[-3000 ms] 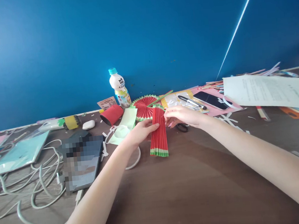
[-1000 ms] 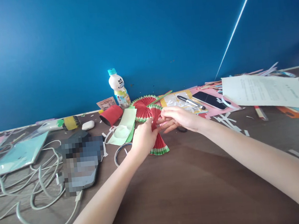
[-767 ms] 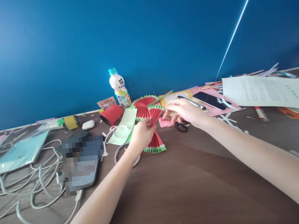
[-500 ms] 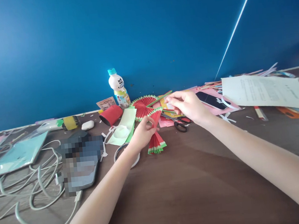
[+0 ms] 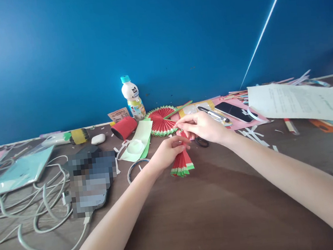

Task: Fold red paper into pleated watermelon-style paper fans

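Observation:
A pleated red paper piece with green and white edges (image 5: 182, 165) hangs from my left hand (image 5: 170, 151), whose fingers are closed round its narrow middle. Close above it on the right, my right hand (image 5: 197, 126) is pinched; a thin pale strip seems to stick out from its fingertips. Behind both hands lies a round pleated red fan (image 5: 160, 119) with a green-edged rim and a green stick (image 5: 179, 109). The black scissors (image 5: 202, 141) are mostly hidden under my right hand.
A bottle (image 5: 133, 100) stands by the blue wall, beside a red cup-shaped roll (image 5: 124, 128) and green paper (image 5: 138, 139). Cables (image 5: 46, 219) and a blurred device (image 5: 92, 183) lie left. A pen (image 5: 213, 113), phone (image 5: 236, 111) and paper strips (image 5: 254, 135) lie right.
My left hand has moved right and slightly down with the pleated piece. My right hand has come left and down, closer to it, uncovering the pen behind.

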Available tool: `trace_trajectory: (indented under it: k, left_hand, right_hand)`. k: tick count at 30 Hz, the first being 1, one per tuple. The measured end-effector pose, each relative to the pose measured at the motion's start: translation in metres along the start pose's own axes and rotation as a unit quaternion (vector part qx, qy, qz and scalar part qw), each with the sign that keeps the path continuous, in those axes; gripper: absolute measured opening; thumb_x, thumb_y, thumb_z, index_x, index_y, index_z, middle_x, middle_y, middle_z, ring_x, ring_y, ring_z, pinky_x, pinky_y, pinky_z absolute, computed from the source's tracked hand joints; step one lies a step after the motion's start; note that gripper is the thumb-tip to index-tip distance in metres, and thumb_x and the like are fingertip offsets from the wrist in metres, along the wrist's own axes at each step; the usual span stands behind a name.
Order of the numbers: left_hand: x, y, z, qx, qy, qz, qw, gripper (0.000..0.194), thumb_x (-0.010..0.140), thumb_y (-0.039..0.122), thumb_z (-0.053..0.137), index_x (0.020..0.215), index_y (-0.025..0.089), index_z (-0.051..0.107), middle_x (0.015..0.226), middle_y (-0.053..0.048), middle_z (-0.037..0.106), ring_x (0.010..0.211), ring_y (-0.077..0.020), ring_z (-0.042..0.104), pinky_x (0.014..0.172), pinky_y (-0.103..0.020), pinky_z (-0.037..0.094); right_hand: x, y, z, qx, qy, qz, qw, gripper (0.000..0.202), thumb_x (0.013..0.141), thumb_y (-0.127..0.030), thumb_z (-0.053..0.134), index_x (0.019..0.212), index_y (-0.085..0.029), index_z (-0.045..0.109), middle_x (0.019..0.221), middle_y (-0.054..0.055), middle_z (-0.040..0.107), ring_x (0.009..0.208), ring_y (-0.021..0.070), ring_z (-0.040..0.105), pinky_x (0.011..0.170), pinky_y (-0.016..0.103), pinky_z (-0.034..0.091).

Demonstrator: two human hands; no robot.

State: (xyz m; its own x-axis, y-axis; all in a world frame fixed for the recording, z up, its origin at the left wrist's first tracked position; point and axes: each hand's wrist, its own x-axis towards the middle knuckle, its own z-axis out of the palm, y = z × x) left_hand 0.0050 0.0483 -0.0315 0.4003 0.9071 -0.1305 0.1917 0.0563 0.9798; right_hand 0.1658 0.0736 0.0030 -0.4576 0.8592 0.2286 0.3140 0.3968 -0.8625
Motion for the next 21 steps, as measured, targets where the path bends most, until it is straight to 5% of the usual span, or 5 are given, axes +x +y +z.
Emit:
trace_trajectory:
  k: [10, 21]
  left_hand:
    - [-0.0052, 0.0094, 0.003, -0.073, -0.006, -0.023, 0.997, 0.024, 0.075, 0.019, 0.057, 0.099, 0.017, 0.055, 0.086, -0.007, 0.069, 0.062, -0.0135, 0.063, 0.07, -0.031, 0.048]
    - [-0.005, 0.0053, 0.0075, -0.1, -0.015, -0.051, 0.994, 0.007, 0.072, 0.013, 0.058, 0.071, 0.014, 0.051, 0.085, -0.008, 0.068, 0.056, -0.0134, 0.064, 0.059, -0.028, 0.049]
  right_hand:
    - [-0.002, 0.0005, -0.0001, -0.057, -0.015, 0.03, 0.998, 0.034, 0.084, -0.03, 0.047, 0.11, -0.014, 0.062, 0.041, -0.005, 0.049, 0.035, 0.0059, 0.039, 0.043, 0.022, 0.032]
    - [-0.0008, -0.0029, -0.0012, 0.024, -0.058, 0.025, 0.998, 0.038, 0.088, -0.027, 0.042, 0.123, -0.015, 0.05, 0.043, -0.007, 0.041, 0.042, 0.008, 0.039, 0.046, 0.022, 0.031]
